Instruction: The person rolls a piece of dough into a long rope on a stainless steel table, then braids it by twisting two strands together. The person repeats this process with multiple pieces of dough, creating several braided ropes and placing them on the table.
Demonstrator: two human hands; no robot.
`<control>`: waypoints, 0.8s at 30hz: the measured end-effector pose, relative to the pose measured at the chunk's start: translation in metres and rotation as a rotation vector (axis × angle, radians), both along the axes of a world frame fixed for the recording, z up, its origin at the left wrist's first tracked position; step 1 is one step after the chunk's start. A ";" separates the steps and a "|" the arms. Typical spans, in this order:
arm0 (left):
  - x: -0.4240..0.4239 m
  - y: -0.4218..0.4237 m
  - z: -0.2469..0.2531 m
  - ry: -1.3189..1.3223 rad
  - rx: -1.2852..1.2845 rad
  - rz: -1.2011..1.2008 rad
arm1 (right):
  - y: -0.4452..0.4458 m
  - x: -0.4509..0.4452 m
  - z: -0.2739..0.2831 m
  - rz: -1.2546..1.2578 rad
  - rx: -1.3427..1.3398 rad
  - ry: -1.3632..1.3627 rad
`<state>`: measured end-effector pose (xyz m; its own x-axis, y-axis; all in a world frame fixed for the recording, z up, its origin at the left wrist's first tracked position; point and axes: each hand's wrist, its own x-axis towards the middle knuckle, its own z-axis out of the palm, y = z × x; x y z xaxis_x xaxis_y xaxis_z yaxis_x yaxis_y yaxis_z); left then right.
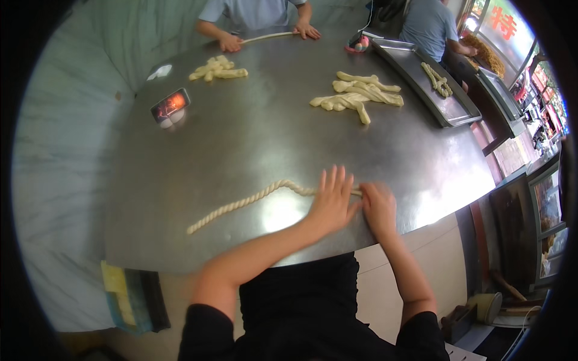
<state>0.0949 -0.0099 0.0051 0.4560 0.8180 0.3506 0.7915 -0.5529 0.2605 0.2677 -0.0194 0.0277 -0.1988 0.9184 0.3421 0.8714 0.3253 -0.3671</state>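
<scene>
A long twisted dough rope (pixel 244 202) lies on the stainless steel table (pixel 216 149), running from lower left up to my hands. My left hand (pixel 333 198) rests flat over the rope near its right end, fingers extended. Beside it, my right hand (pixel 378 203) has its fingers bent around the rope's right end, which shows as a thin pale piece between the two hands. Beyond them lies a pile of dough strips (pixel 359 94), with a smaller pile of dough pieces (pixel 217 69) at the far left.
Across the table a person's hands (pixel 231 43) hold down another dough strand (pixel 270 37). A metal tray (pixel 406 58) with twisted dough (pixel 436 80) stands at the far right edge. A propped phone (pixel 171 106) is at left. Another person (pixel 429 27) stands beyond the tray.
</scene>
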 end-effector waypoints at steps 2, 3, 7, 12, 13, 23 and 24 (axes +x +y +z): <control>-0.003 0.032 -0.003 -0.018 0.066 0.007 | 0.031 0.001 -0.010 0.041 0.136 -0.043; -0.009 0.044 -0.001 0.064 0.114 -0.082 | 0.039 0.003 -0.018 0.083 0.255 -0.068; -0.028 -0.010 -0.013 0.102 0.015 -0.367 | -0.016 0.008 -0.028 0.204 0.363 -0.157; -0.003 -0.030 0.004 0.111 -0.034 -0.132 | -0.021 0.000 0.001 -0.023 -0.006 -0.063; 0.007 -0.014 0.005 0.106 -0.051 -0.038 | -0.004 -0.002 0.005 -0.046 -0.008 -0.063; -0.019 -0.038 -0.001 0.153 -0.028 -0.280 | -0.026 0.007 -0.024 0.114 0.241 0.002; -0.014 -0.035 -0.001 0.134 -0.040 -0.221 | -0.027 0.007 -0.023 0.088 0.220 0.011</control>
<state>0.0813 -0.0454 0.0043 0.6653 0.7055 0.2442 0.6817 -0.7074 0.1866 0.2744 -0.0468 0.0046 -0.2704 0.8008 0.5345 0.8325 0.4733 -0.2880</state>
